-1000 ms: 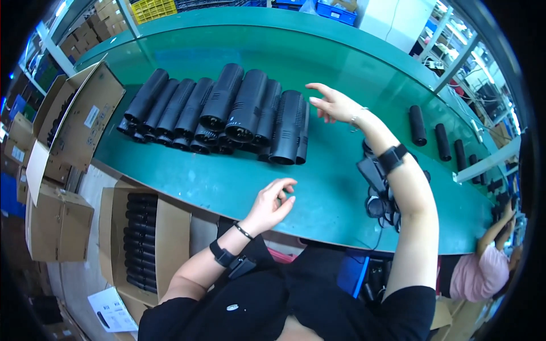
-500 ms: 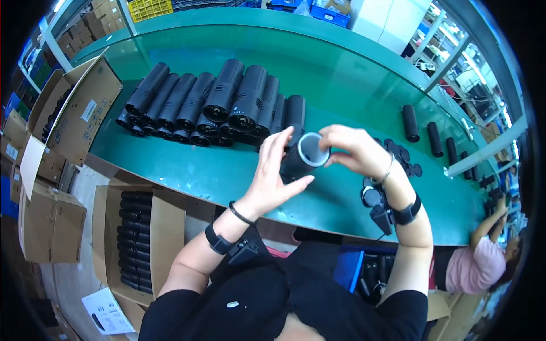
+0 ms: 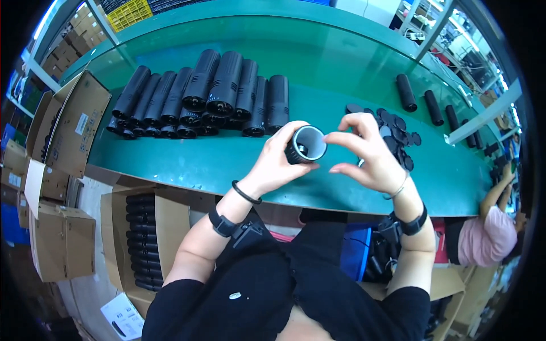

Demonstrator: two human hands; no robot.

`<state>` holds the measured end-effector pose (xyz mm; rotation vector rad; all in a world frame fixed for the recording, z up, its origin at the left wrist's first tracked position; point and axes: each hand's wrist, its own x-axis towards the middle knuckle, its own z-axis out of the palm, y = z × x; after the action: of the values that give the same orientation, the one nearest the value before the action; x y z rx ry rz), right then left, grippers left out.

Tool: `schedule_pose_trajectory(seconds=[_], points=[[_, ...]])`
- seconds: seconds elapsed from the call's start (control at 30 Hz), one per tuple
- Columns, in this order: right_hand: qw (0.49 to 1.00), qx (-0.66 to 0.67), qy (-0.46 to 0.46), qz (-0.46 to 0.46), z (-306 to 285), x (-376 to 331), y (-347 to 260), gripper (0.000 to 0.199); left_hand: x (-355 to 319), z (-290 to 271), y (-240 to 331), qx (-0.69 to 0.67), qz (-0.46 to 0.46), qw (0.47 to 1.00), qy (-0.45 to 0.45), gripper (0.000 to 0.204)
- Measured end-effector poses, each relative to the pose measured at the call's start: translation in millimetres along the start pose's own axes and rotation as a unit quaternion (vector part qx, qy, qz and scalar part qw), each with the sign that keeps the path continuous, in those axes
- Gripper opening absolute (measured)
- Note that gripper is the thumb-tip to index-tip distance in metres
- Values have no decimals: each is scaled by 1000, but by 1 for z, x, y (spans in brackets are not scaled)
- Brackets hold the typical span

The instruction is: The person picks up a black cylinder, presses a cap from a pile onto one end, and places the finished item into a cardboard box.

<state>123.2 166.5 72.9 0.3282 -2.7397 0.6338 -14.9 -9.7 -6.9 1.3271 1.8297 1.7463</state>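
Observation:
My left hand (image 3: 278, 156) is wrapped round a black cylindrical housing (image 3: 292, 152), whose open end with a pale inner wall tilts up toward me. Something small and light shows deep inside it. Just right of the rim is my right hand (image 3: 372, 153), thumb and fingers apart with nothing seen between them. Beyond my left hand, black cylinders (image 3: 226, 79) lie stacked in a pile on the green bench. To the far right of my right hand, several black round discs (image 3: 398, 122) are scattered in a heap.
The green bench (image 3: 335, 74) spans the view. More black cylinders (image 3: 405, 91) lie at its right. An open cardboard box (image 3: 173, 227) with black cylinders stands below the bench at left, a larger carton (image 3: 85, 122) beyond it. A co-worker in pink (image 3: 489, 236) is at right.
My right hand has drawn back from the housing's mouth, and its fingers have spread. The housing now faces me more, showing its inside. The whole view has shifted slightly.

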Motion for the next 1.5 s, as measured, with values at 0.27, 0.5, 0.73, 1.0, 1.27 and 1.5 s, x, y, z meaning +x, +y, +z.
schedule_pose_trajectory(seconds=[0.27,0.5,0.73,1.0,1.27,1.5], points=[[992,-110,1,-60,23,2,7,28,0,9,0,49,20,999,2,64],[988,-39,84,127,-38,-40,59,14,-3,-6,-13,2,0,999,39,65],[951,-174,-100,236,16,-101,72,54,6,-1,-24,-98,-27,995,23,58],[942,-181,-71,274,27,-111,83,51,9,-1,-23,-124,-42,991,14,60],[944,-187,-56,266,35,-102,89,54,9,-3,-24,-153,-49,987,-7,59],[958,-14,135,252,33,-86,77,54,11,-4,-24,-145,-39,988,-42,62]])
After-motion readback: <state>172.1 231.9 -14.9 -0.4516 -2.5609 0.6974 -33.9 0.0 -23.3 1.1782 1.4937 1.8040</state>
